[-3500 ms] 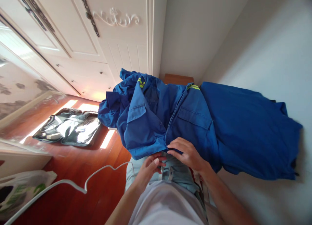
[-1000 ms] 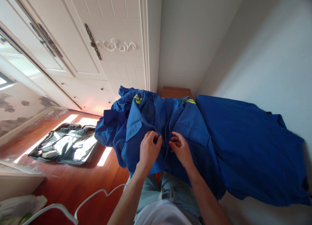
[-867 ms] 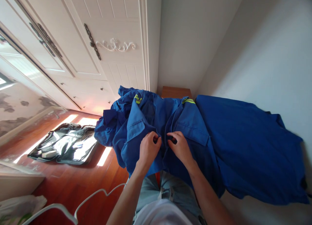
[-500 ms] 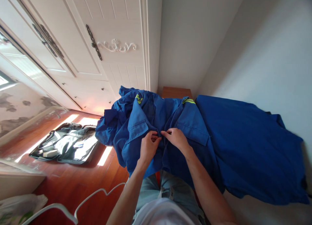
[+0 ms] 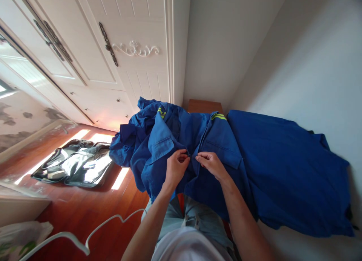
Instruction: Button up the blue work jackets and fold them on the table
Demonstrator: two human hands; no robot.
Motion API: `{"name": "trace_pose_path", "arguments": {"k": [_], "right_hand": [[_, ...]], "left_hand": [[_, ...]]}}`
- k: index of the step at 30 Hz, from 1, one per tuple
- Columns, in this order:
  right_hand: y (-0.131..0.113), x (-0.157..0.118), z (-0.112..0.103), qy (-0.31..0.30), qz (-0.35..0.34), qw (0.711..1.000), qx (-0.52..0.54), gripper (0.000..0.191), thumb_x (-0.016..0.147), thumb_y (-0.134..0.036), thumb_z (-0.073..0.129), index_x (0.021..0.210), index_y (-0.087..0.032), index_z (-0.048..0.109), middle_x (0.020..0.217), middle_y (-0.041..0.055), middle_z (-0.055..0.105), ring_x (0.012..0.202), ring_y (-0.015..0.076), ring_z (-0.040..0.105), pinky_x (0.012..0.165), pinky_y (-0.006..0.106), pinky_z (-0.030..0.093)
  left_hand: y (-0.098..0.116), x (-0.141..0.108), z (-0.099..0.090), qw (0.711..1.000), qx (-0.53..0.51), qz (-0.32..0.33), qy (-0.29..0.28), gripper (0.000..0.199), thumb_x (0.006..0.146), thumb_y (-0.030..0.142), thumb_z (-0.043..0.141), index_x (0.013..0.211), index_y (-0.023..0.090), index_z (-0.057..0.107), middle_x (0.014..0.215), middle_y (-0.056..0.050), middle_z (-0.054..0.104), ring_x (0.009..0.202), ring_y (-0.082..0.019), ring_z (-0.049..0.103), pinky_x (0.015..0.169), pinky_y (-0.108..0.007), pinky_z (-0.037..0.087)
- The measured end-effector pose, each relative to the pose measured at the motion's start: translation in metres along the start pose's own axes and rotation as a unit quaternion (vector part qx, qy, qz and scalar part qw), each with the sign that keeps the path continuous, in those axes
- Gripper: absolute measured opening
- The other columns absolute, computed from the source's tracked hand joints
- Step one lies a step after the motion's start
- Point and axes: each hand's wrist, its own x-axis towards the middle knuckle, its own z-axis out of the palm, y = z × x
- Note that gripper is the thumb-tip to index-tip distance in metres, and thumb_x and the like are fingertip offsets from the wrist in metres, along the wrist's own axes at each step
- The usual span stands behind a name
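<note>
The blue jacket [image 5: 182, 131] lies in the middle, right in front of the person, with its front partly open. What is under it is hidden. The left hand [image 5: 177, 168] has a narrow grip, with thumb and fingers pinching the left front edge. The right hand [image 5: 212, 164] has a narrow grip too, pinching the right front edge. The fingertips of the two hands are near each other, with a small gap between them. Each front side has a pocket flap, and there are yellow stripes [image 5: 219, 116] at the far end. The left part of the jacket is bunched up in folds. On the right a big, smooth blue cloth [image 5: 291, 170] spreads out; I cannot tell if it is part of the jacket. A bit of brown wood [image 5: 205, 105] shows just past the far side. The person's pants [image 5: 205, 212] are at the near side. Far left stands a white cupboard [image 5: 141, 23], and a plain wall [image 5: 316, 91] is on the right. On the left, an open black case [image 5: 76, 163] lies on the red-brown floor [image 5: 118, 199]. Near left are a white cord [image 5: 70, 236] and a bag [image 5: 25, 231].
</note>
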Motion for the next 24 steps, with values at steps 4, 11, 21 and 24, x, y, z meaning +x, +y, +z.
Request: {"name": "trace_pose_path", "arguments": {"k": [4,11,21,24], "right_hand": [[0.001,-0.001,0.003,0.014,-0.017,0.999,-0.041,0.032,0.082,-0.042,0.06,0.064,-0.017,0.066,0.049,-0.0037,0.048,0.048,0.0108,0.042,0.049,0.023,0.03],[-0.003,-0.004,0.009,0.036,-0.04,0.994,-0.091,0.035,0.085,-0.04,0.057,0.06,-0.017,0.064,0.048,-0.0025,0.05,0.049,0.0122,0.045,0.049,0.024,0.03],[0.003,-0.015,0.018,0.02,0.026,0.999,0.042,0.036,0.087,-0.039,0.05,0.097,-0.016,0.076,0.049,-0.0009,0.058,0.039,0.0118,0.044,0.04,0.023,0.031],[0.006,-0.013,0.017,0.052,0.015,0.998,0.02,0.036,0.085,-0.042,0.055,0.097,-0.017,0.077,0.052,-0.0004,0.059,0.041,0.0126,0.046,0.041,0.024,0.034]], "left_hand": [[0.005,-0.001,0.002,1.0,-0.022,-0.007,0.012,0.028,0.077,0.016,0.07,0.105,0.014,0.068,0.085,-0.005,0.074,0.078,-0.017,0.071,0.077,-0.028,0.057],[0.01,-0.005,0.007,0.997,-0.07,-0.026,0.034,0.024,0.078,0.02,0.071,0.101,0.014,0.069,0.086,-0.006,0.075,0.082,-0.019,0.073,0.079,-0.029,0.058],[0.007,-0.01,0.006,0.997,-0.064,-0.018,0.027,0.023,0.078,0.022,0.07,0.1,0.015,0.07,0.089,-0.007,0.076,0.084,-0.019,0.073,0.081,-0.03,0.058],[0.004,-0.011,0.006,0.998,-0.068,-0.012,0.015,0.024,0.078,0.022,0.07,0.101,0.015,0.069,0.091,-0.007,0.076,0.086,-0.019,0.073,0.082,-0.03,0.058]]}}
